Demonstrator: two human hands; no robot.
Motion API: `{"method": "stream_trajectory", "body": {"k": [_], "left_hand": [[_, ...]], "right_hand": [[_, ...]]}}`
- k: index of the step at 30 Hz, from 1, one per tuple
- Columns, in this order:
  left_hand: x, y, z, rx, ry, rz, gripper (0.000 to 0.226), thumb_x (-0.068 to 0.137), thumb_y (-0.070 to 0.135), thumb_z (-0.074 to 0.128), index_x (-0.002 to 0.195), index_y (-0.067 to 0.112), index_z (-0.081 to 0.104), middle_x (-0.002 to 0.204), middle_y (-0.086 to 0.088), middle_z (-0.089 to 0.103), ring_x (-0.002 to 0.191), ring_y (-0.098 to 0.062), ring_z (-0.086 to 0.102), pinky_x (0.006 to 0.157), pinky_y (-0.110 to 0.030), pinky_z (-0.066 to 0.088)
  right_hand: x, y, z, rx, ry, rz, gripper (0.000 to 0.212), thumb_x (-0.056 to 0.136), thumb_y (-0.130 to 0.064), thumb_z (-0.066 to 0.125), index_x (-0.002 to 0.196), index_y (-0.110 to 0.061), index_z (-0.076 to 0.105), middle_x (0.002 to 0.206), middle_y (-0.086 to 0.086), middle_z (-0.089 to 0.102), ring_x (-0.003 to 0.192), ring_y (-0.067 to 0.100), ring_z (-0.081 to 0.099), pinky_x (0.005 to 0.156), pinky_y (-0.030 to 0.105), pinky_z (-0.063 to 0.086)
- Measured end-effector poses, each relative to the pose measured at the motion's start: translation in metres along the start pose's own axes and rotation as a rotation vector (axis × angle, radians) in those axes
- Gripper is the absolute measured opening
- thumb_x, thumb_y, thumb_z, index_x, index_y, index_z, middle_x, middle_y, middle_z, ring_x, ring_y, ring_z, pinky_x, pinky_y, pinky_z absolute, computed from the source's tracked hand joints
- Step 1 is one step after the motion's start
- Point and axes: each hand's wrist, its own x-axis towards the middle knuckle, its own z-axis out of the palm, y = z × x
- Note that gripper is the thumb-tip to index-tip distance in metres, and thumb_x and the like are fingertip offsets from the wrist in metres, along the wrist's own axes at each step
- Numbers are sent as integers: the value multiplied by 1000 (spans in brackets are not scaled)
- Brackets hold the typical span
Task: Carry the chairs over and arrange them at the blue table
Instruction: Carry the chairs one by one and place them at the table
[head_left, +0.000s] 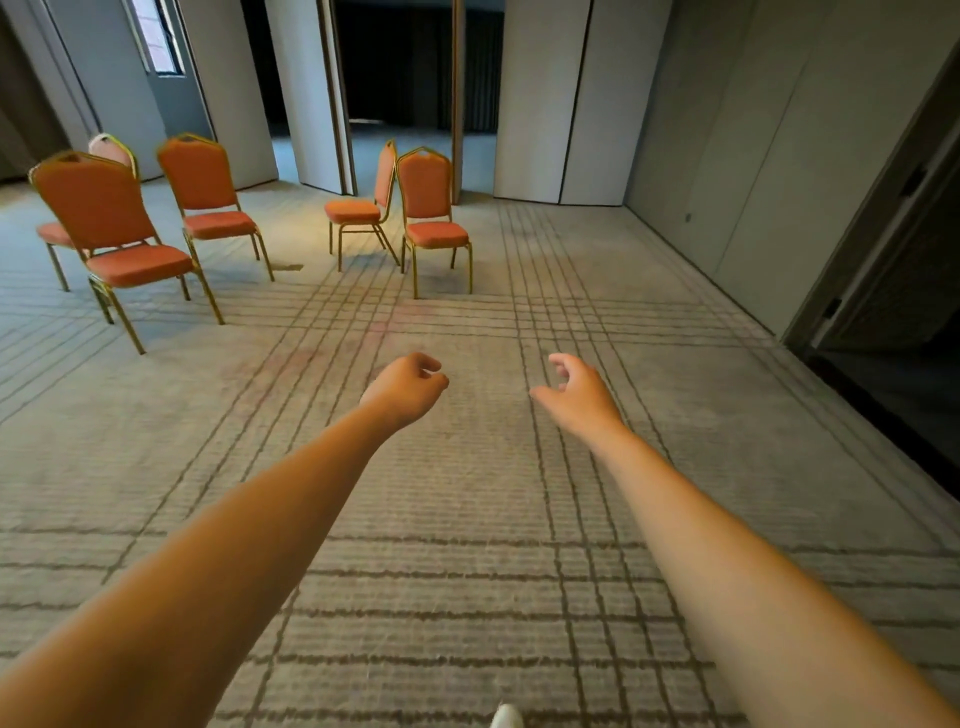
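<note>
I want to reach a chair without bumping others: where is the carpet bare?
Bare carpet fills the foreground and runs between the front-facing chair and the right wall. A narrower gap lies between the side-facing chair and the three left chairs. Crowded: those three, and the middle pair stand close together.

The grey carpet (467, 519), crossed by dark lines, carries 5 orange chairs (431, 197) on gold legs: 3 at left, 2 close together near centre.
</note>
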Motion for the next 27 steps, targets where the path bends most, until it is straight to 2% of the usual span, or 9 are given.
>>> {"method": "stream_trajectory", "body": {"k": [7, 11, 16, 22, 27], "left_hand": [[189, 51, 20, 0, 32, -25, 41, 93, 37, 54, 131, 20, 53, 124, -1, 59, 104, -18, 59, 88, -32, 47], [272, 57, 31, 7, 29, -57, 41, 92, 38, 55, 129, 22, 53, 121, 0, 61, 99, -16, 60, 83, -30, 47], [390, 65, 50, -11, 30, -88, 41, 92, 36, 55, 130, 21, 52, 123, 0, 60, 101, -16, 60, 89, -33, 50], [571, 89, 61, -52, 15, -54, 41, 93, 35, 55, 131, 20, 52, 127, -2, 59, 97, -14, 58, 79, -28, 45], [708, 122, 62, -51, 6, -29, 40, 92, 36, 56, 128, 21, 55, 120, 0, 63, 94, -13, 61, 79, -29, 48]], "right_hand": [[212, 5, -28, -8, -78, -21, 59, 91, -32, 62, 145, -22, 40, 148, 5, 40, 128, 23, 49, 104, 41, 44], [299, 13, -25, -28, -105, -3, 59, 90, -34, 63, 144, -24, 42, 147, 6, 41, 126, 23, 51, 102, 40, 45], [418, 26, -15, -46, -135, 16, 61, 90, -35, 63, 145, -26, 40, 149, 4, 39, 129, 22, 48, 100, 37, 45], [591, 25, -13, -39, -83, 20, 61, 89, -35, 64, 145, -26, 40, 148, 3, 41, 129, 22, 49, 102, 38, 44], [718, 19, -24, -35, -64, 14, 59, 90, -34, 63, 144, -25, 41, 148, 4, 41, 128, 22, 49, 103, 41, 45]]}}
